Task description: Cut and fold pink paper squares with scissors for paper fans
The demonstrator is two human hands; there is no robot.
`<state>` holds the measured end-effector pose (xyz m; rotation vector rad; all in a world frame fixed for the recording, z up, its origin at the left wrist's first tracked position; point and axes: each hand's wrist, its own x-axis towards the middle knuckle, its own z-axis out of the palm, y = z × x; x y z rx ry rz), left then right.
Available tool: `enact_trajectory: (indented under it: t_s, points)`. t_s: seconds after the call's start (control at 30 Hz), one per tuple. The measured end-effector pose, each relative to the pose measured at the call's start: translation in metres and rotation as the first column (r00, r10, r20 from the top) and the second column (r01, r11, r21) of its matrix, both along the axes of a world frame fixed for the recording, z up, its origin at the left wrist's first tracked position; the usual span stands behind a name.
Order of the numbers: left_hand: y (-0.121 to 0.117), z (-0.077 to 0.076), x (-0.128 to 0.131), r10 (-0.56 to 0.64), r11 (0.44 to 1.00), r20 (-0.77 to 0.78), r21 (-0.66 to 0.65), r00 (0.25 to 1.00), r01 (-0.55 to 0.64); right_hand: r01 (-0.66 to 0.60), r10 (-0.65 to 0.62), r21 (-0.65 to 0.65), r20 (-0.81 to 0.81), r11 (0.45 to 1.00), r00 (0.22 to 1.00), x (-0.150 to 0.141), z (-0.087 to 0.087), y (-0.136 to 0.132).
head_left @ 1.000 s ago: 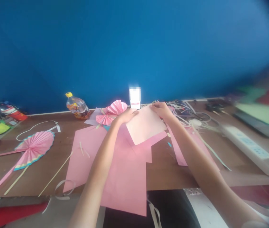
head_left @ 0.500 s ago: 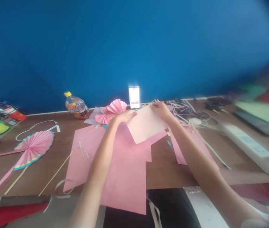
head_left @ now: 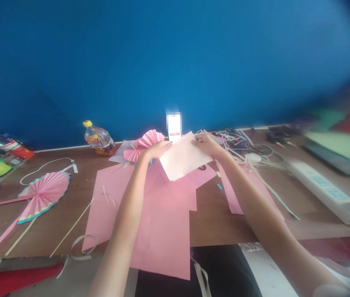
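A pale pink sheet of paper [head_left: 184, 157] is held up between my hands, tilted above the desk. My left hand [head_left: 158, 150] closes on its left edge, and my right hand [head_left: 205, 143] grips the upper right edge. Beneath it, large pink paper sheets [head_left: 164, 231] overlap on the desk, one hanging past the front edge. Just left of my left hand lies a pleated pink paper fan [head_left: 150, 139]. A dark curved thing, possibly a scissors handle, shows below the held sheet's right side.
A phone [head_left: 175, 123] stands against the blue wall. A drink bottle [head_left: 99, 139] leans at the back left. Another pleated fan [head_left: 46, 190] lies on the left. Tangled cables and paper strips [head_left: 239, 142] are behind my right hand, with a power strip [head_left: 323, 192] further right.
The held sheet has shifted slightly left and up, uncovering the dark curved thing below it. My left hand moved a little left; both hands keep hold.
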<state>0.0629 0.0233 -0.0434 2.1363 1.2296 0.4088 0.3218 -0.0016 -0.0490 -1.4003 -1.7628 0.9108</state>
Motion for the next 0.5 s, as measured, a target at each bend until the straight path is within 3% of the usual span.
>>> enact_trajectory:
  t_s: [0.27,0.5]
  points:
    - [0.001,-0.001,-0.005,0.045,0.998,0.015,-0.053,0.999,-0.044,0.002,-0.006,0.078,0.056,0.997,0.998,-0.002,-0.001,0.001]
    - [0.004,-0.004,-0.008,0.061,0.992,0.011,-0.114,0.998,-0.059,-0.155,0.134,-0.156,-0.141,0.976,0.981,0.0,0.009,-0.008]
